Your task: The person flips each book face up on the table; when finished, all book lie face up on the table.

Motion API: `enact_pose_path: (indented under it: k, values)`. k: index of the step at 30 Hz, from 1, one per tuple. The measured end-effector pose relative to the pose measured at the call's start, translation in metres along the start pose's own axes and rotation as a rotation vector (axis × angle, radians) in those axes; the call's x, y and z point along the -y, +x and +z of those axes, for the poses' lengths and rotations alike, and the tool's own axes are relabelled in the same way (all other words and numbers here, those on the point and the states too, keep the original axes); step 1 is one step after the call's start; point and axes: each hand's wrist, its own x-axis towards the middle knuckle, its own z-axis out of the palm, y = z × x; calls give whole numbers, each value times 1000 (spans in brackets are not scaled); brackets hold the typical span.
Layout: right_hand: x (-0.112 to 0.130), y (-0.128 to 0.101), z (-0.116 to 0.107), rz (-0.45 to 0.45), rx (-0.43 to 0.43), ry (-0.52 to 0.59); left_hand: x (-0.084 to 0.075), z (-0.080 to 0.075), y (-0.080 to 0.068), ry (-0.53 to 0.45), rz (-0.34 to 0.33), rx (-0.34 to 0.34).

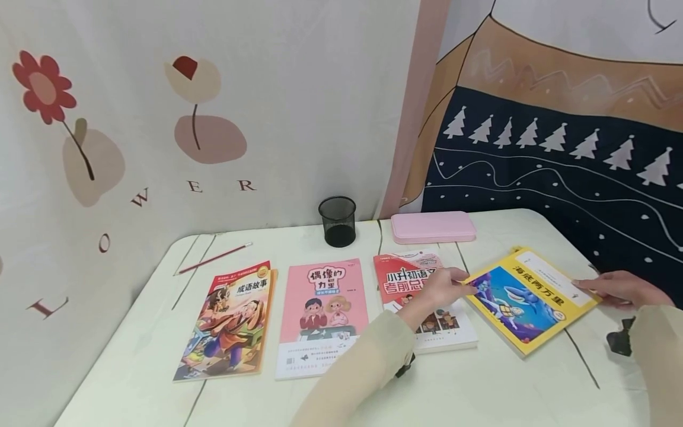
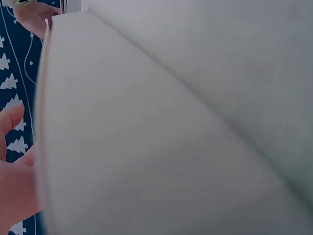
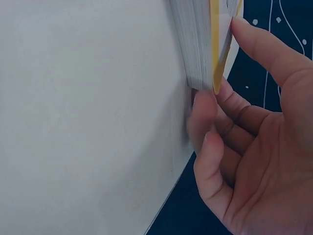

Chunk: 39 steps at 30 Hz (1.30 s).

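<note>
A yellow book (image 1: 525, 299) with a blue undersea picture lies slanted between both hands at the right of the table. My left hand (image 1: 444, 289) pinches its left edge, while its forearm crosses above a red and white book (image 1: 437, 332). On the opposite edge, my right hand (image 1: 619, 289) grips with the thumb over the cover. The right wrist view shows the book's page block (image 3: 193, 44) edge-on, the right hand's fingers (image 3: 210, 161) curled below it. A pale surface hides much of the left hand (image 2: 17, 181) in the left wrist view.
A pink book (image 1: 325, 314) and a colourful storybook (image 1: 226, 323) lie to the left. Behind them are a red pencil (image 1: 216, 258), a black mesh pen holder (image 1: 339, 220) and a pink pencil case (image 1: 433, 227). Printed curtains (image 1: 320, 107) hang behind the table (image 1: 133, 308).
</note>
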Motion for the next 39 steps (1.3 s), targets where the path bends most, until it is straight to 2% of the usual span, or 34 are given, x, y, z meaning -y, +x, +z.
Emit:
enact_pose_path:
  k: [4,7,11,16,20,24,27,30,35,39]
  values:
    - [-2,1,1,12,-5,32,1,0,1,8,-2,10]
    - [-3,1,1,-14,-1,22,2,-1,2,7,-7,5]
    - [-6,3,2,-116,28,-31,6,-2,4,18,2,-28]
    - [-8,5,7,-224,77,-12,6,0,5,62,3,-63]
    - [-4,4,12,-277,95,-11,3,3,4,140,-14,-93]
    - [1,4,16,-324,81,-30,-1,5,2,284,-28,-110]
    - [6,4,19,-345,73,-45,-3,5,1,401,-14,-111]
    - [11,4,19,-367,74,-58,-2,5,1,466,7,-103]
    - [14,5,21,-389,65,-90,0,6,-1,440,29,-67]
    - [16,6,24,-343,57,-92,-1,7,-6,405,30,-19]
